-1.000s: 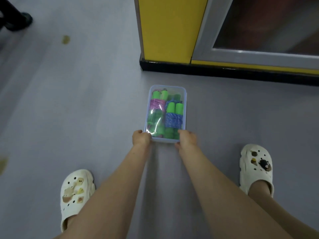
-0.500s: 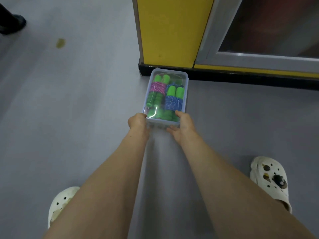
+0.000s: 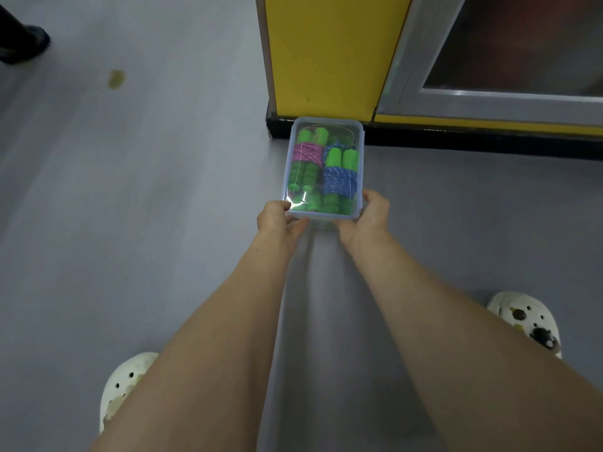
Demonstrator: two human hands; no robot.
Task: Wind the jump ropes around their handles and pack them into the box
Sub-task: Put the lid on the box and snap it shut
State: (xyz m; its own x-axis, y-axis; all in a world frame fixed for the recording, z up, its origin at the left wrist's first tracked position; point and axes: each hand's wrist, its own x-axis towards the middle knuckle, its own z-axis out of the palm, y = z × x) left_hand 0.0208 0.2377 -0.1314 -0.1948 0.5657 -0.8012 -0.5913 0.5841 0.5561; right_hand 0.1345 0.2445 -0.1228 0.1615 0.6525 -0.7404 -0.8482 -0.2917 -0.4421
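Note:
A clear plastic box (image 3: 358, 148) with its lid on lies on the grey floor, its far end against the black base of a yellow wall. Inside it are a pink jump rope (image 3: 308, 153) and a blue jump rope (image 3: 337, 181), each wound around green handles. My left hand (image 3: 277, 221) grips the box's near left corner, thumb on the lid. At the near right corner my right hand (image 3: 368, 220) grips it the same way. Both arms are stretched forward.
The yellow wall (image 3: 326, 53) with a black skirting (image 3: 473, 138) and a grey-framed window (image 3: 489, 102) stands just behind the box. My white clogs (image 3: 120, 386) (image 3: 528, 321) rest on the floor at either side. Another person's dark shoe (image 3: 23, 44) is at far left.
Both hands have pushed the closed box away from me along the floor, until its far end reached the wall's black base. The camera has leaned forward with it.

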